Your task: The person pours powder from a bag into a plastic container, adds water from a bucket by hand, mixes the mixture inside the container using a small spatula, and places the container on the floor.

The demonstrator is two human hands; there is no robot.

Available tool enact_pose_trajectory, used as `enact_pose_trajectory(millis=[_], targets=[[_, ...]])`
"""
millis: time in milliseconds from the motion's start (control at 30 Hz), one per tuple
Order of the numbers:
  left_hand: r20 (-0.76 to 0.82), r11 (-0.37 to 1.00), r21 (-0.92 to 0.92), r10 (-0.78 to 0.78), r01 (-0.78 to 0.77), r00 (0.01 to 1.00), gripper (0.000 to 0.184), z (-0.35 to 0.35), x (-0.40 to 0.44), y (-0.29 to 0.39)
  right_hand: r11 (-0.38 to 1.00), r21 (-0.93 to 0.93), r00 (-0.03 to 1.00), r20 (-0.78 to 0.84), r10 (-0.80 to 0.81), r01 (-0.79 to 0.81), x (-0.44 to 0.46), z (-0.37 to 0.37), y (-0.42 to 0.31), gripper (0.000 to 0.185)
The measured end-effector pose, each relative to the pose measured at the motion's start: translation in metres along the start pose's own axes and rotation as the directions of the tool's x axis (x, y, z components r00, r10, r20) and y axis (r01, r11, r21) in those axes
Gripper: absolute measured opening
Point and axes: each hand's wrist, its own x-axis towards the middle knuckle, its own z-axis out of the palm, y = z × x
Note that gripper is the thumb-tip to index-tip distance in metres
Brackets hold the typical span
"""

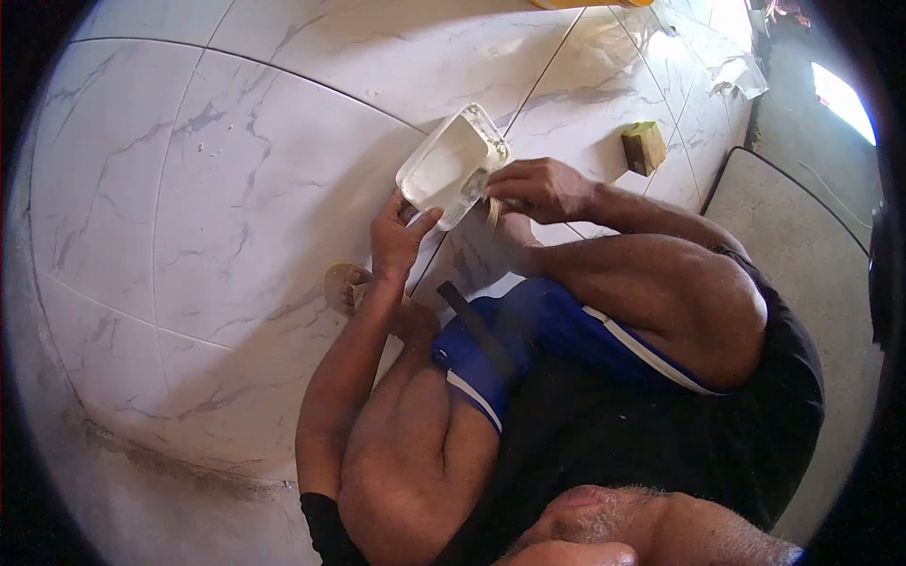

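Note:
A white rectangular tub point(427, 176) with pale paste inside is tilted in front of me, above the tiled floor. My left hand point(401, 234) grips its near left end, thumb over the rim. At the tub's right side, my right hand point(545, 189) is closed on what looks like a putty knife point(475, 183). Its greyish, paste-smeared blade rests at the tub's inner right edge. My fingers hide most of the handle.
A green-topped brownish block point(644, 148) sits on the floor to the right. Crumpled clear plastic point(741, 75) lies at the upper right, near an orange-yellow object point(590, 3) cut off by the top edge. Marbled tiles point(255, 189) spread leftward; my sandalled foot point(347, 288) is below the tub.

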Motion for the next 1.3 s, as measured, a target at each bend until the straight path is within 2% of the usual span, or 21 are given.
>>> enact_pose_trajectory(millis=[67, 167, 267, 333, 400, 433, 533, 600, 633, 700, 733, 800, 867, 933, 1000, 1100, 1133, 1233, 1300], targets=[[0.005, 1.0, -0.01, 0.01, -0.01, 1.0, 0.057, -0.001, 0.002, -0.003, 0.999, 0.041, 1.0, 0.025, -0.016, 0.015, 0.001, 0.0, -0.003, 0.031], [-0.007, 0.999, 0.042, 0.005, -0.005, 1.0, 0.057, -0.002, 0.002, -0.005, 1.0, 0.004, 0.997, -0.08, 0.017, -0.017, 0.003, -0.004, 0.005, 0.03], [-0.01, 0.999, 0.052, 0.009, -0.008, 1.0, 0.057, 0.0, 0.001, 0.003, 0.997, -0.044, 0.994, -0.089, 0.06, -0.064, -0.002, -0.002, 0.011, 0.032], [-0.008, 0.999, 0.02, -0.032, 0.033, 0.999, 0.058, 0.002, -0.001, 0.009, 0.999, -0.035, 0.998, -0.066, -0.013, 0.01, -0.007, 0.009, 0.008, 0.035], [0.009, 1.0, 0.002, -0.027, 0.027, 1.0, 0.058, 0.001, -0.002, 0.009, 0.998, 0.055, 0.999, -0.015, -0.034, 0.035, 0.0, 0.003, -0.002, 0.035], [0.018, 1.0, -0.005, -0.026, 0.026, 1.0, 0.058, 0.001, -0.001, 0.009, 0.999, 0.032, 0.999, -0.028, -0.022, 0.022, 0.0, 0.0, -0.001, 0.035], [-0.011, 0.986, 0.166, -0.028, 0.029, 1.0, 0.057, 0.0, 0.001, 0.006, 0.999, -0.028, 0.996, -0.074, 0.041, -0.043, 0.001, -0.008, 0.007, 0.034], [0.0, 0.999, 0.037, -0.04, 0.04, 0.999, 0.057, -0.001, -0.001, 0.006, 0.995, -0.096, 0.998, -0.064, -0.024, 0.018, -0.005, 0.0, 0.011, 0.035], [0.012, 0.999, -0.029, -0.04, 0.04, 0.999, 0.056, 0.001, 0.0, 0.005, 0.997, -0.048, 0.997, -0.049, -0.055, 0.052, -0.006, 0.004, 0.011, 0.035], [0.026, 0.998, 0.055, -0.009, 0.008, 1.0, 0.057, 0.002, -0.003, 0.014, 0.989, 0.09, 0.993, -0.025, -0.115, 0.117, 0.0, 0.002, 0.001, 0.033], [0.03, 0.995, 0.099, 0.003, -0.006, 1.0, 0.057, 0.003, -0.003, 0.018, 0.987, 0.097, 0.991, -0.004, -0.132, 0.132, 0.001, 0.006, 0.0, 0.031], [0.015, 0.999, 0.044, -0.009, 0.008, 1.0, 0.059, 0.004, -0.001, 0.014, 0.992, 0.089, 0.995, 0.046, -0.088, 0.084, -0.003, 0.002, 0.003, 0.031], [-0.005, 0.999, 0.007, -0.035, 0.035, 0.999, 0.059, 0.001, -0.002, 0.006, 0.992, 0.032, 0.993, 0.0, -0.12, 0.119, -0.006, -0.006, 0.009, 0.032], [-0.023, 0.997, -0.022, -0.069, 0.069, 0.997, 0.059, 0.001, -0.001, 0.004, 0.998, -0.045, 0.999, 0.003, -0.049, 0.049, -0.008, -0.014, 0.014, 0.032], [-0.003, 0.999, 0.014, -0.038, 0.038, 0.999, 0.058, 0.0, -0.001, 0.005, 0.998, -0.055, 0.999, -0.004, -0.038, 0.037, -0.008, -0.015, 0.012, 0.033], [0.002, 0.999, 0.04, -0.034, 0.033, 0.999, 0.056, 0.002, -0.001, 0.008, 0.996, 0.06, 0.998, 0.011, -0.067, 0.066, -0.007, -0.003, 0.006, 0.036], [-0.003, 0.998, 0.046, -0.044, 0.044, 0.999, 0.056, 0.001, -0.002, 0.009, 0.997, 0.029, 0.998, 0.009, -0.068, 0.068, -0.006, -0.004, 0.009, 0.036], [-0.019, 0.998, 0.018, 0.058, -0.058, 0.998, 0.057, 0.004, 0.0, 0.004, 0.998, -0.06, 1.0, 0.0, -0.03, 0.03, -0.003, -0.012, 0.016, 0.038], [-0.005, 0.999, 0.047, -0.004, 0.004, 1.0, 0.058, 0.001, -0.001, 0.005, 0.994, -0.083, 0.996, -0.06, -0.073, 0.068, 0.008, -0.013, 0.02, 0.039]])
